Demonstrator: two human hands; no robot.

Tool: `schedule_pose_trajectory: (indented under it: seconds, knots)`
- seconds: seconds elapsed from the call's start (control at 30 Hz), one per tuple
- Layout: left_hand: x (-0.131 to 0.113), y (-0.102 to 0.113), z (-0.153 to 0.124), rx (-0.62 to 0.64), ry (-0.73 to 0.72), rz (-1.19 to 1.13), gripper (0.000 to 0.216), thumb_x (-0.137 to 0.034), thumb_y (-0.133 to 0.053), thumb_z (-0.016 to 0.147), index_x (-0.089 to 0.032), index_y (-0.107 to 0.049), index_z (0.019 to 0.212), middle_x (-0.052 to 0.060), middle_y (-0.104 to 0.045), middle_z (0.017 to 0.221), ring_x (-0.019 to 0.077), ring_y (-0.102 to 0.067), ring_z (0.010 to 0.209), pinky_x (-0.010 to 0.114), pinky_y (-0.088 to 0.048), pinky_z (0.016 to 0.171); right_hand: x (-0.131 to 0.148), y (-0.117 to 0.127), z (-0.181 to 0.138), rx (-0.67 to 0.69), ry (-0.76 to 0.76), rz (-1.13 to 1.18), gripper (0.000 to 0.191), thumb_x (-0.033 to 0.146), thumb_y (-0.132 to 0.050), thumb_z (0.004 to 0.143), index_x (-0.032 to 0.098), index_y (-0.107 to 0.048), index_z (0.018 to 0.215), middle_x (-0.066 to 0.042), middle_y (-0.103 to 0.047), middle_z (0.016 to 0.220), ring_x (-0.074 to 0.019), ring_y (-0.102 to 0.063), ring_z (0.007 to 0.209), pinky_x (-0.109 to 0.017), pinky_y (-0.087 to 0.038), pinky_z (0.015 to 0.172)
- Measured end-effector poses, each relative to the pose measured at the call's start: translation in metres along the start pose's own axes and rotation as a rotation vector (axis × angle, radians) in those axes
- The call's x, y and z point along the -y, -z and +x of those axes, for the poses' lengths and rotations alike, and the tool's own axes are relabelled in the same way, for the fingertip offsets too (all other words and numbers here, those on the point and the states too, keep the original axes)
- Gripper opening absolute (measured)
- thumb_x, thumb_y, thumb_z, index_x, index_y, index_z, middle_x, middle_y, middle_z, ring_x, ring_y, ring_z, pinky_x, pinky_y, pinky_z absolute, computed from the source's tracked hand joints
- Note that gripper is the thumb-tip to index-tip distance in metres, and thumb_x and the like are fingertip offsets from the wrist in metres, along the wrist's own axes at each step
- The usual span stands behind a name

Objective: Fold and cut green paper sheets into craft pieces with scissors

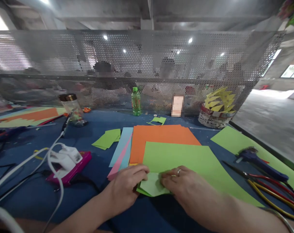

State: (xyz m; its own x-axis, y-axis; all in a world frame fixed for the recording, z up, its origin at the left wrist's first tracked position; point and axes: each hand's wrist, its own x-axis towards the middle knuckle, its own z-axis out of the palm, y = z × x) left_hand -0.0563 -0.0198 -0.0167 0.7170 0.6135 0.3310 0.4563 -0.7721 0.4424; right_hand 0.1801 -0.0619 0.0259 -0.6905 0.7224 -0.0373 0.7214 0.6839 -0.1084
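Note:
A small folded piece of light green paper (pixel 152 186) lies between my hands at the near edge of the paper stack. My left hand (pixel 129 183) grips its left side, thumb and fingers closed on it. My right hand (pixel 183 183), with a ring on one finger, has its bent fingers pressed on the right side of the same piece. Beneath and beyond it spreads a large green sheet (pixel 181 157), on top of orange sheets (pixel 159 133). Blue paper (pixel 121 142) and pink paper (pixel 120 161) stick out at the stack's left.
Scissors (pixel 246 175) and a dark blue-handled tool (pixel 263 165) lie at right. A pink power strip (pixel 85 160) with white cables is at left. Behind stand a jar (pixel 73 110), green bottle (pixel 136 103) and basket (pixel 213 119), before a perforated metal screen (pixel 147 58). Small green pieces (pixel 108 138) lie left.

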Motion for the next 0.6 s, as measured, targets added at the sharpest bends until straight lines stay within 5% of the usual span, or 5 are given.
schedule_pose_trajectory:
  seconds: [0.13, 0.33, 0.6]
  knots:
    - [0.0, 0.001, 0.003, -0.006, -0.05, 0.034, 0.04, -0.002, -0.045, 0.079, -0.021, -0.057, 0.112, 0.006, -0.067, 0.109, 0.0199, -0.062, 0.099, 0.033, -0.048, 0.087, -0.001, 0.0, -0.001, -0.024, -0.024, 0.045, 0.029, 0.003, -0.047, 0.079, 0.018, -0.062, 0.099, -0.007, -0.069, 0.096, -0.021, -0.063, 0.09, -0.032, -0.044, 0.084]
    - [0.001, 0.001, 0.006, 0.021, -0.052, 0.048, 0.043, 0.0, -0.044, 0.07, -0.022, -0.064, 0.1, 0.003, -0.07, 0.106, 0.0201, -0.064, 0.097, 0.033, -0.049, 0.087, -0.004, 0.014, -0.005, -0.03, -0.033, 0.113, 0.025, 0.003, -0.047, 0.081, 0.019, -0.062, 0.092, -0.004, -0.07, 0.09, -0.0186, -0.063, 0.087, -0.028, -0.044, 0.082]
    - [0.004, -0.003, 0.005, -0.056, -0.047, 0.043, 0.043, 0.001, -0.044, 0.066, -0.023, -0.064, 0.096, 0.002, -0.072, 0.102, 0.019, -0.066, 0.094, 0.032, -0.05, 0.084, -0.021, 0.016, -0.042, -0.07, -0.106, 0.196, 0.046, 0.006, -0.049, 0.083, 0.025, -0.059, 0.123, -0.005, -0.068, 0.117, -0.0208, -0.06, 0.11, -0.031, -0.045, 0.094]
